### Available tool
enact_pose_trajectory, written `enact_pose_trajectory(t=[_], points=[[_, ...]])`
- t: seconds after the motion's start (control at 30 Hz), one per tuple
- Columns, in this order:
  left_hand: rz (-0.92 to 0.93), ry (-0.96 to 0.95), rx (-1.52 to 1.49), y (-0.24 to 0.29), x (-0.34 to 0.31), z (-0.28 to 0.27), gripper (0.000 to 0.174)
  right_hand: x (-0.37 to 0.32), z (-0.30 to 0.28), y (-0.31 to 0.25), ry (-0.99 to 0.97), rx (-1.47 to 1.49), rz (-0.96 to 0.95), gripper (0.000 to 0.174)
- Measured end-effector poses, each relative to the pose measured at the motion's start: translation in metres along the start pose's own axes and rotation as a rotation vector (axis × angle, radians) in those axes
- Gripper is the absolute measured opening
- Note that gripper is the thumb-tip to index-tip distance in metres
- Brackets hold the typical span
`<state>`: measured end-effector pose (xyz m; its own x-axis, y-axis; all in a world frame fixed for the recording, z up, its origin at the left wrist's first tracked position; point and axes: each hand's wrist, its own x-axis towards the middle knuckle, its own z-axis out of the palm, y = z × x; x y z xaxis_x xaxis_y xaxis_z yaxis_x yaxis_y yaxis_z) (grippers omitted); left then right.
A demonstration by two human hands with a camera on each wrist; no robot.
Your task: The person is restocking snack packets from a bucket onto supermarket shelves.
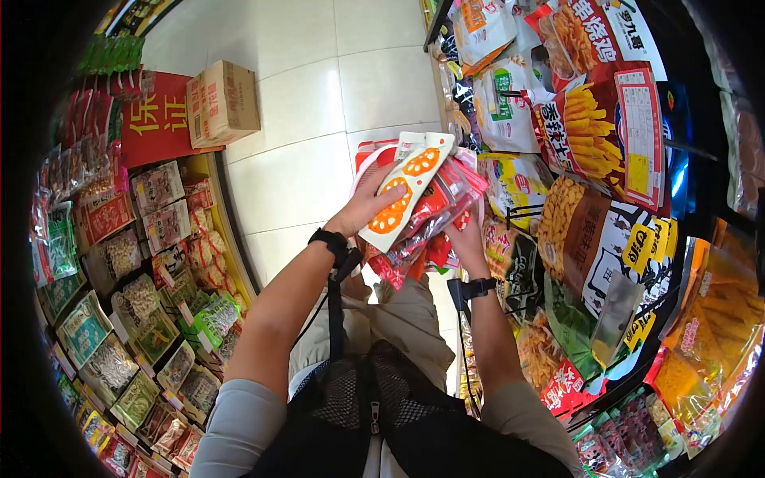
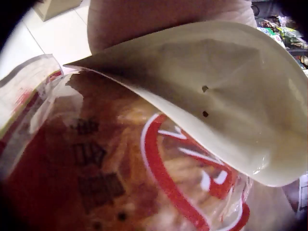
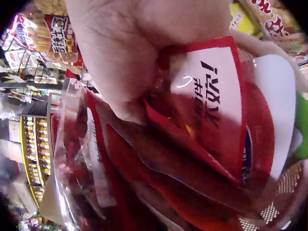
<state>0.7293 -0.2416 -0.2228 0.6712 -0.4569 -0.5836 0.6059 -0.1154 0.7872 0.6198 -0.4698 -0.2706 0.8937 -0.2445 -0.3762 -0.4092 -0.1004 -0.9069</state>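
In the head view, my left hand (image 1: 365, 209) grips a cream packet (image 1: 408, 191) printed with orange slices, thumb across its front. Beneath it lies a bundle of red and clear snack packets (image 1: 434, 209), which my right hand (image 1: 468, 239) holds from the right side. The left wrist view shows the cream packet's plain back (image 2: 211, 72), bowed and with two small dark holes. Close below it sits a clear-fronted red snack packet (image 2: 110, 159). In the right wrist view, my right hand (image 3: 130, 43) has its thumb pressed into several red packets (image 3: 207, 106) stacked together.
Shelves of hanging snack bags (image 1: 594, 127) stand close on my right. On the left a low rack holds rows of packets (image 1: 139, 303), with a cardboard box (image 1: 223, 105) at its far end. Pale floor tiles (image 1: 299, 151) run between them.
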Motion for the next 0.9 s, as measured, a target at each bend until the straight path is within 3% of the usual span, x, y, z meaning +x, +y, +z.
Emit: enact_pose_trajectory(t=[0.03,0.07,0.13,0.2,0.3,0.37,0.43,0.53,0.67,0.7,0.8,0.87,0.9], points=[[0.015,-0.001,-0.058,-0.007,-0.001,0.004,0.073,0.0,-0.008,0.01,0.032,-0.255,-0.159,0.062],[0.028,-0.052,-0.108,-0.014,-0.001,0.007,0.072,-0.004,-0.015,0.019,-0.027,-0.041,-0.006,0.061],[0.057,-0.066,0.009,-0.014,-0.001,0.016,0.072,-0.011,-0.032,0.016,-0.115,0.003,0.162,0.054],[-0.007,-0.099,-0.109,-0.022,0.005,0.026,0.074,-0.016,-0.026,0.007,-0.034,-0.046,0.039,0.048],[-0.068,-0.107,-0.219,-0.043,0.024,0.026,0.074,-0.022,-0.016,-0.029,0.062,-0.332,0.052,0.04],[-0.012,-0.066,-0.091,-0.057,0.037,0.02,0.073,-0.02,-0.016,-0.027,0.098,-0.529,0.021,0.04],[0.03,0.0,0.041,-0.058,0.037,0.016,0.071,-0.02,-0.016,-0.014,0.111,-0.55,0.048,0.039],[-0.01,0.066,0.006,-0.083,0.046,0.011,0.072,-0.026,-0.018,-0.008,0.172,-0.538,0.074,0.042],[0.241,0.185,0.295,-0.105,0.059,0.005,0.066,-0.042,-0.02,-0.006,0.208,-0.565,0.115,0.044],[0.177,0.226,0.256,-0.095,0.052,0.011,0.06,-0.05,-0.016,-0.014,0.23,-0.574,0.147,0.043],[0.166,0.319,0.698,-0.058,0.035,0.017,0.055,-0.064,-0.006,-0.013,0.258,-0.542,0.214,0.042],[0.269,0.362,0.813,-0.06,0.031,0.021,0.053,-0.069,0.002,-0.001,0.31,-0.517,0.158,0.046],[0.321,0.382,0.875,-0.063,0.028,0.023,0.052,-0.071,0.007,-0.002,0.27,-0.54,0.194,0.058]])
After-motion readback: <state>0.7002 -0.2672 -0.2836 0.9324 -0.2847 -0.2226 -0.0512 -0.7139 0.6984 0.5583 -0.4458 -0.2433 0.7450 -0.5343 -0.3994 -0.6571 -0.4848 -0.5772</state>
